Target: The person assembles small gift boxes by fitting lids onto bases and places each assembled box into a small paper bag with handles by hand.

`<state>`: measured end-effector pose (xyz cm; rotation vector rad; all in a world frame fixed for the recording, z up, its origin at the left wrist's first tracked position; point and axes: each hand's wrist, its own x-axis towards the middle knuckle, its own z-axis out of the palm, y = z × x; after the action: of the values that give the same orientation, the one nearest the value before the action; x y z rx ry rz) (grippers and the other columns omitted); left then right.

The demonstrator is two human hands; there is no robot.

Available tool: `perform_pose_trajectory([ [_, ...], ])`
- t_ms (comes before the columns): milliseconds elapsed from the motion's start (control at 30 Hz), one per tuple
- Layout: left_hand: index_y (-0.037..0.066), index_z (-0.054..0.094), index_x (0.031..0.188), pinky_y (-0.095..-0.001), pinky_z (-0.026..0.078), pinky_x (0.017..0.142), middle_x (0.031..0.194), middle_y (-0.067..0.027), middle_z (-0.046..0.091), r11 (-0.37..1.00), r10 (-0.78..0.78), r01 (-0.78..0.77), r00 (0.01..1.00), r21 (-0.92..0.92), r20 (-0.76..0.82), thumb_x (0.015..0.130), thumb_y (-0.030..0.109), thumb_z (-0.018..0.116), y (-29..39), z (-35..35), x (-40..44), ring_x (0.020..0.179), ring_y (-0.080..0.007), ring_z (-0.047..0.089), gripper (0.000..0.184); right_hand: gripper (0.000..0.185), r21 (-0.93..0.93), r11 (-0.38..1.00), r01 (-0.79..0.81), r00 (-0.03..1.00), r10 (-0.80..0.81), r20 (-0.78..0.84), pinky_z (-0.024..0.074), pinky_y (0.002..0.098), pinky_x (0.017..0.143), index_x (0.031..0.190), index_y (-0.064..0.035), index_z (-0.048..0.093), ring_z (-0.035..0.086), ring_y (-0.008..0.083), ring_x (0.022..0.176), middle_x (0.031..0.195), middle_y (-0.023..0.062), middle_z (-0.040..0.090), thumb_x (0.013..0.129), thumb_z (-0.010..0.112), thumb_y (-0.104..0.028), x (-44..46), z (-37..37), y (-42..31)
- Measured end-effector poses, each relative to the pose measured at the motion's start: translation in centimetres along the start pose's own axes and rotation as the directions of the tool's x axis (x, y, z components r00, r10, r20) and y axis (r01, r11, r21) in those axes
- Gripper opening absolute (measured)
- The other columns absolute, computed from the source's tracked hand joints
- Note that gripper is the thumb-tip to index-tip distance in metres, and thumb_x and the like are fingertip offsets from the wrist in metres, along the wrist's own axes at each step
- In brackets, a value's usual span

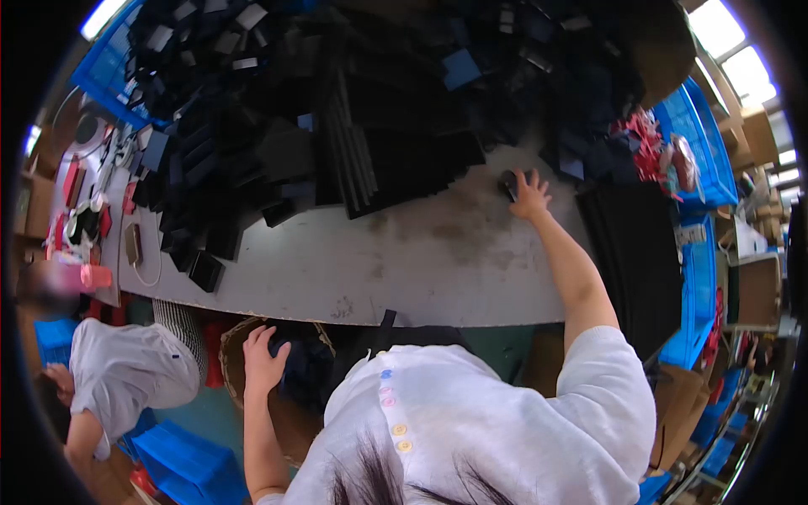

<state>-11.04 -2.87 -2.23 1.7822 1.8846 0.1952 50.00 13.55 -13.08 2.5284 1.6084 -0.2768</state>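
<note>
directions are stated from the center of the named item, with 12 o'clock toward the top of the view.

right hand [530, 198]: reaches out over the gray worktable [404, 282]. the outer fingers are spread. a small dark piece [507, 184] lies at the thumb side of this hand, at its 10 o'clock, right beside the nearest finger. whether the thumb and that finger pinch the piece cannot be told.

left hand [267, 360]: positioned below the near table edge, over a brown container [224, 358] with dark contents. the fingers are curved, with the thumb set apart from them and a gap between.

surroundings of the small dark piece: a leaning stack of black panels [370, 160] stands at its 9 o'clock. a second black stack [627, 261] lies at its 4 o'clock, past the right forearm. a heap of small dark boxes [189, 147] covers the far left of the table; one black box [205, 271] sits near the table edge at the heap's 5 o'clock.

perimeter: a blue crate [703, 151] stands at the 2 o'clock of the table. another person [139, 362] is at the table's 8 o'clock.
</note>
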Motion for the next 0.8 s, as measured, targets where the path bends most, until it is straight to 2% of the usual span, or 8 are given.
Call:
perform_pose_trajectory([
  [200, 0.002, 0.059, 0.116, -0.0415, 0.040, 0.100, 0.123, -0.0175, 0.054, 0.973, 0.219, -0.208, 0.969, -0.101, 0.111, 0.073, 0.022, 0.073, 5.4, 3.4, 1.1, 0.117, -0.0365, 0.047, 0.049, 0.080, 0.111, 0.967, -0.229, 0.952, 0.199, 0.231, 0.0356, 0.0673, 0.094, 0.140, -0.0288, 0.031, 0.037, 0.0538, 0.125, 0.150, 0.0200, 0.019, 0.069, 0.067, -0.025, 2.3, 0.2, -1.6],
  [267, 0.002, 0.055, 0.122, -0.0416, 0.040, 0.101, 0.125, -0.0180, 0.052, 0.957, 0.275, -0.255, 0.950, -0.139, 0.150, 0.072, 0.022, 0.074, 6.3, 5.0, 2.2, 0.117, -0.0372, 0.047, 0.057, 0.074, 0.404, 0.913, -0.058, 0.990, 0.001, 0.140, 0.0440, 0.0646, 0.084, 0.137, -0.0228, 0.034, 0.051, 0.0488, 0.111, 0.139, 0.0221, 0.036, 0.070, 0.065, -0.022, 3.1, 7.1, -1.3],
  [300, 0.002, 0.051, 0.126, -0.0415, 0.039, 0.101, 0.126, -0.0187, 0.051, 0.947, 0.292, -0.257, 0.938, -0.190, 0.185, 0.071, 0.023, 0.074, 7.2, 5.8, 2.7, 0.118, -0.0377, 0.046, 0.063, 0.073, 0.669, 0.717, -0.196, 0.869, -0.190, 0.457, 0.0500, 0.0613, 0.074, 0.137, -0.0207, 0.032, 0.057, 0.0399, 0.104, 0.127, 0.0209, 0.047, 0.072, 0.063, -0.018, -0.6, 4.4, -4.0],
  [500, -0.001, 0.030, 0.138, -0.0461, 0.032, 0.105, 0.142, -0.0239, 0.034, 0.770, 0.477, -0.515, 0.857, -0.375, -0.197, 0.055, 0.026, 0.084, 13.4, 9.5, 6.6, 0.124, -0.0408, 0.039, 0.102, 0.070, 0.785, 0.252, -0.566, 0.459, -0.695, 0.554, 0.0543, 0.0475, 0.076, 0.146, -0.0161, 0.022, 0.059, 0.0247, 0.102, 0.131, 0.0096, 0.044, 0.082, 0.049, -0.005, -18.5, -3.5, -20.2],
  [567, -0.001, 0.031, 0.136, -0.0467, 0.032, 0.105, 0.142, -0.0230, 0.033, 0.775, 0.443, -0.501, 0.866, -0.385, -0.233, 0.054, 0.025, 0.084, 13.1, 8.9, 6.9, 0.124, -0.0404, 0.039, 0.100, 0.067, 0.898, 0.235, -0.371, 0.542, -0.731, 0.415, 0.0525, 0.0384, 0.080, 0.145, -0.0107, 0.027, 0.061, 0.0251, 0.100, 0.123, 0.0116, 0.053, 0.083, 0.052, -0.008, -20.2, -4.0, -22.7],
  [633, -0.001, 0.033, 0.134, -0.0474, 0.033, 0.104, 0.142, -0.0221, 0.033, 0.777, 0.406, -0.483, 0.875, -0.405, -0.265, 0.053, 0.024, 0.084, 12.5, 8.5, 6.3, 0.124, -0.0399, 0.038, 0.099, 0.046, 0.753, 0.565, 0.337, 0.808, -0.584, 0.077, 0.0504, 0.0327, 0.078, 0.130, -0.0074, 0.050, 0.063, 0.0253, 0.091, 0.101, 0.0120, 0.064, 0.084, 0.054, -0.006, -21.0, -7.0, -24.6],
  [733, -0.001, 0.029, 0.136, -0.0448, 0.038, 0.100, 0.134, -0.0217, 0.038, 0.820, 0.359, -0.398, 0.917, -0.412, -0.171, 0.051, 0.021, 0.085, 12.1, 7.3, 5.4, 0.121, -0.0399, 0.041, 0.104, 0.022, 0.433, 0.300, 0.850, 0.517, -0.630, -0.580, 0.0493, 0.0323, 0.074, 0.105, -0.0014, 0.064, 0.063, 0.0253, 0.088, 0.090, 0.0147, 0.065, 0.087, 0.053, -0.009, -20.7, -7.5, -27.1],
  [800, 0.000, 0.025, 0.139, -0.0444, 0.039, 0.100, 0.134, -0.0219, 0.038, 0.782, 0.319, -0.392, 0.919, -0.484, -0.230, 0.052, 0.020, 0.085, 11.3, 7.7, 5.1, 0.121, -0.0393, 0.042, 0.108, 0.017, 0.525, 0.246, 0.815, 0.567, -0.526, -0.634, 0.0484, 0.0317, 0.075, 0.096, -0.0009, 0.064, 0.062, 0.0236, 0.088, 0.090, 0.0134, 0.065, 0.090, 0.052, -0.010, -21.2, -8.7, -28.2],
])
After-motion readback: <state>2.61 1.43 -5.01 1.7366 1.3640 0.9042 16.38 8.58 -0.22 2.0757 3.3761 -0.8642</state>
